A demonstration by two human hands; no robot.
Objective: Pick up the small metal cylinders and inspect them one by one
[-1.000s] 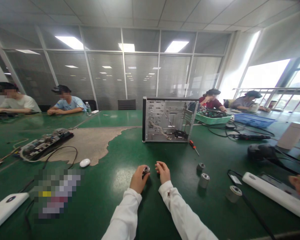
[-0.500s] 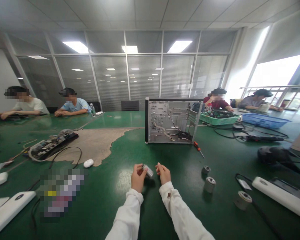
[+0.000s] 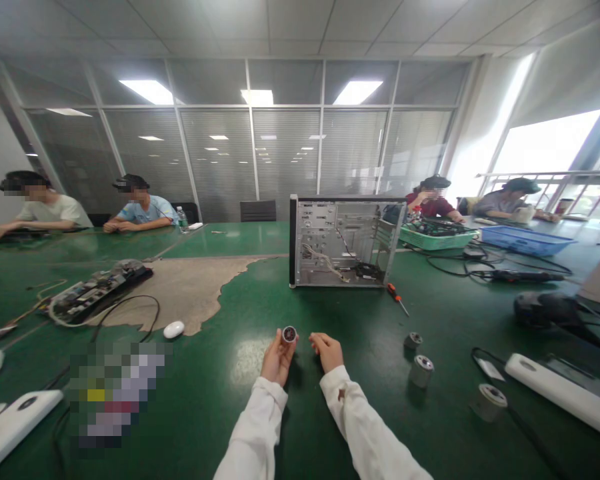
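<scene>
Between the thumb and fingers of my left hand (image 3: 277, 363) is a small metal cylinder (image 3: 289, 334). Its round end faces me and shows a dark, ribbed inside. A short gap to the right, my right hand (image 3: 328, 351) hovers with its fingers curled and the fingertips close together; anything in them is hidden or too small to make out. Further right, three similar parts stand on the table: a small metal cylinder (image 3: 413, 341), a larger metal cylinder (image 3: 422, 371) and another metal cylinder (image 3: 491, 403) nearest me.
An open computer case (image 3: 345, 243) stands ahead, with an orange screwdriver (image 3: 397, 299) by its right corner. A circuit assembly (image 3: 103, 290) and a white oval object (image 3: 174, 329) lie left. White power strips flank me. A green basket (image 3: 437, 239) and a blue basket (image 3: 527, 241) sit back right, near other people.
My left hand has turned the metal cylinder from lying sideways to end-on towards me and raised it slightly. My right hand has barely moved.
</scene>
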